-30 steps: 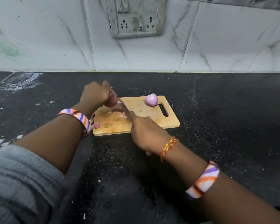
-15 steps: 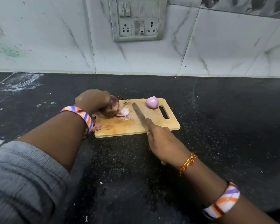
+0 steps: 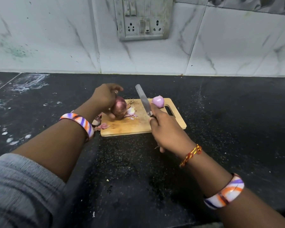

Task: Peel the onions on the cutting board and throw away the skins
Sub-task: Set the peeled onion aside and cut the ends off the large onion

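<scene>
While the left hand (image 3: 105, 97) curls its fingers and thumb round an unpeeled red onion (image 3: 120, 108), holding it on end at the left part of the wooden cutting board (image 3: 132, 127), the right hand (image 3: 167, 130) grips the dark handle of a knife (image 3: 144, 100), fingers wrapped closed about it. Its blade points up and away from the person, tilted slightly leftward, and crosses the far edge of the board between the two onions. A peeled onion (image 3: 158, 101), pale pink and glossy, rests at the far right part of the board, just beside the handle slot (image 3: 169, 110) and close to the knuckles of the right hand. Loose skins (image 3: 132, 111) lie on the board against the base of the held onion; further pieces (image 3: 104, 125) lie at the board's near left edge, some spilling onto the black speckled counter (image 3: 220, 129). Dry root fibres (image 3: 131, 101) sit near the far edge. Each forearm bears a striped orange, purple and white bangle (image 3: 80, 122), and the right wrist a red and yellow thread (image 3: 190, 155). Behind the counter stand a marbled tile wall (image 3: 56, 38) and a socket panel (image 3: 142, 18).
</scene>
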